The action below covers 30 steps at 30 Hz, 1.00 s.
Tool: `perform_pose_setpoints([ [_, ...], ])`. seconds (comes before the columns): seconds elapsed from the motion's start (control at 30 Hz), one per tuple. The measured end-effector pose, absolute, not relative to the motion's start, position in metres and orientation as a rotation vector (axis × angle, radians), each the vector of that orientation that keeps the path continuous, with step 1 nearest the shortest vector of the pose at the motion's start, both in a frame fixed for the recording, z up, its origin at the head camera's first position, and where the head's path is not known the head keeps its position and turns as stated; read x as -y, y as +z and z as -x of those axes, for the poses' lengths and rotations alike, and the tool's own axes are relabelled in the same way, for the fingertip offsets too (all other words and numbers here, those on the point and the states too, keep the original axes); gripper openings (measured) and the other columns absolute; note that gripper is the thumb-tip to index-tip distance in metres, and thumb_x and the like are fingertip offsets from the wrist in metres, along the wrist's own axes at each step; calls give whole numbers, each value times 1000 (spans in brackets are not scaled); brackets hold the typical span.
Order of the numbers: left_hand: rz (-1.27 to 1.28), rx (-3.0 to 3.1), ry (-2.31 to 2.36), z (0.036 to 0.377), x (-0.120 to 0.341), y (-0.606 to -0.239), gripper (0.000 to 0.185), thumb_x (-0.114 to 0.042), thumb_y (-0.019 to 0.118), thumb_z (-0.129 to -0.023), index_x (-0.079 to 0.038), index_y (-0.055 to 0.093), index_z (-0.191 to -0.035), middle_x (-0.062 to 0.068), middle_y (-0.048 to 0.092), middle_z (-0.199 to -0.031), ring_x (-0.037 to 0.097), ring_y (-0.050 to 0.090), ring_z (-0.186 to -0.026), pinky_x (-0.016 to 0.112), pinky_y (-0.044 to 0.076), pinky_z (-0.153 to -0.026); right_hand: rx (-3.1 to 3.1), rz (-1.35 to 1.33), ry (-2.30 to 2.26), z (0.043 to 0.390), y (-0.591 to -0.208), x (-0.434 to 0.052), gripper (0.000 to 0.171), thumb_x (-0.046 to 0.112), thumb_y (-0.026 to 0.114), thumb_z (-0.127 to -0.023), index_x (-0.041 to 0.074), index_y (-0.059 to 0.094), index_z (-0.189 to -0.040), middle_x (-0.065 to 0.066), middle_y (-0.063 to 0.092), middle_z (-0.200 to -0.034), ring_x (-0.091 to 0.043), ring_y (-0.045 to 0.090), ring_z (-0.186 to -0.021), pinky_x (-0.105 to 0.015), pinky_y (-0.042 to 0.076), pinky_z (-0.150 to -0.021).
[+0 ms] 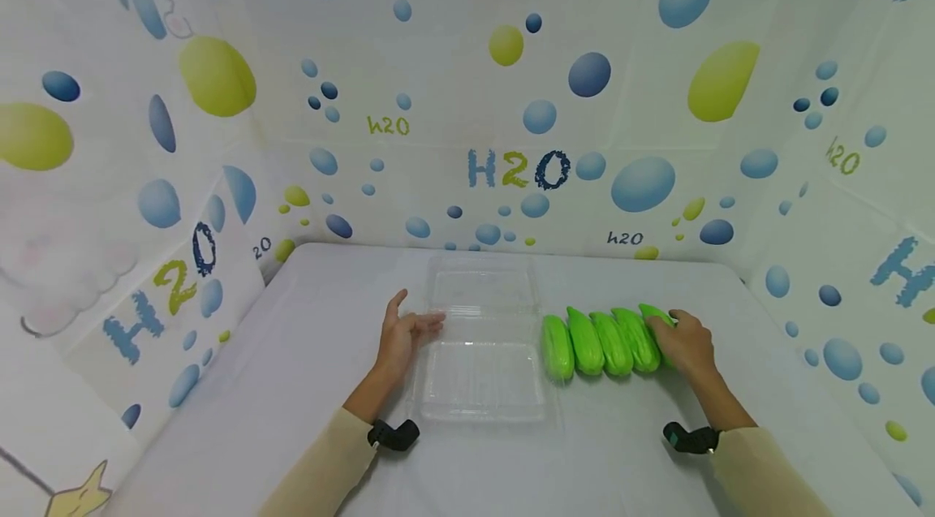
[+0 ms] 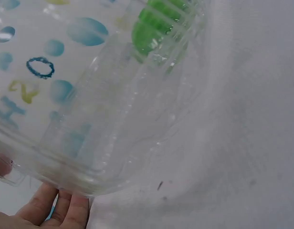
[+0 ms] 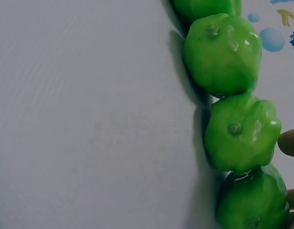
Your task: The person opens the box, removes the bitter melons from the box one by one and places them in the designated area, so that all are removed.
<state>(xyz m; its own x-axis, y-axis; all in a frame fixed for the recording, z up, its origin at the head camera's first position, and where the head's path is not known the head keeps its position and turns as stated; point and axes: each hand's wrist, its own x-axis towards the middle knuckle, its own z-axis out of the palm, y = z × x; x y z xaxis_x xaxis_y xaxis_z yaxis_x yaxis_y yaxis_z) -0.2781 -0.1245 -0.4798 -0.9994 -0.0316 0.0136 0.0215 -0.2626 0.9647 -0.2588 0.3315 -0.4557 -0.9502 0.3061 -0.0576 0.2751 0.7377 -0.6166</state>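
Note:
A hinged clear plastic clamshell box (image 1: 482,379) lies opened out on the white cloth. My left hand (image 1: 402,338) is at its left edge, thumb raised apart and fingers reaching over the rim near the hinge. In the left wrist view those fingers (image 2: 56,207) touch the clear plastic. Right of the box, several glossy bright-green peppers (image 1: 612,345) lie side by side, pointed tips away from me. My right hand (image 1: 690,342) grips the rightmost green pepper (image 1: 652,312), its thumb on the left and fingers on the far end. The right wrist view shows the stem ends of the peppers (image 3: 235,129).
A white cloth (image 1: 606,460) covers the table. Behind and at both sides stand white sheets (image 1: 453,79) printed with blue and yellow drops and lettering. The leftmost pepper (image 1: 558,348) lies close against the box's right edge.

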Motion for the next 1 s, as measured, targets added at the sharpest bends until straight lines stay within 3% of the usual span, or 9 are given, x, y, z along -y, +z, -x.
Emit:
perform_pose_setpoints([
  [0.2, -138, 1901, -2453, 285, 133, -474, 74, 0, 38, -94, -9, 10, -161, 32, 65, -124, 39, 65, -118, 43, 51, -100, 2872, 521, 986, 261, -450, -328, 82, 51, 43, -99, -14, 34, -149, -39, 41, -147, -58, 43, -129, -66, 42, -96],
  [0.5, -194, 1922, -2432, 290, 144, -474, 75, 4, 44, -93, -6, 14, -160, 32, 65, -123, 21, 73, -88, 30, 57, -83, 2871, 482, 1019, 261, -449, -328, 80, 48, 43, -100, -15, 35, -148, -40, 43, -144, -58, 44, -128, -66, 42, -96],
  [0.8, -165, 2052, -2328, 288, 147, -468, 71, 2, 42, -93, -5, 17, -160, 32, 64, -123, 24, 70, -91, 33, 55, -88, 2866, 489, 1001, 261, -444, -334, 81, 49, 41, -101, -14, 29, -151, -41, 42, -145, -59, 42, -130, -68, 38, -100],
  [1.0, -108, 2255, -2150, 291, 157, -457, 69, -6, 41, -95, -9, 18, -160, 27, 63, -128, 34, 66, -102, 41, 55, -91, 2845, 451, 909, 264, -437, -333, 82, 51, 42, -101, -10, 28, -154, -38, 39, -149, -59, 38, -133, -69, 37, -100],
])
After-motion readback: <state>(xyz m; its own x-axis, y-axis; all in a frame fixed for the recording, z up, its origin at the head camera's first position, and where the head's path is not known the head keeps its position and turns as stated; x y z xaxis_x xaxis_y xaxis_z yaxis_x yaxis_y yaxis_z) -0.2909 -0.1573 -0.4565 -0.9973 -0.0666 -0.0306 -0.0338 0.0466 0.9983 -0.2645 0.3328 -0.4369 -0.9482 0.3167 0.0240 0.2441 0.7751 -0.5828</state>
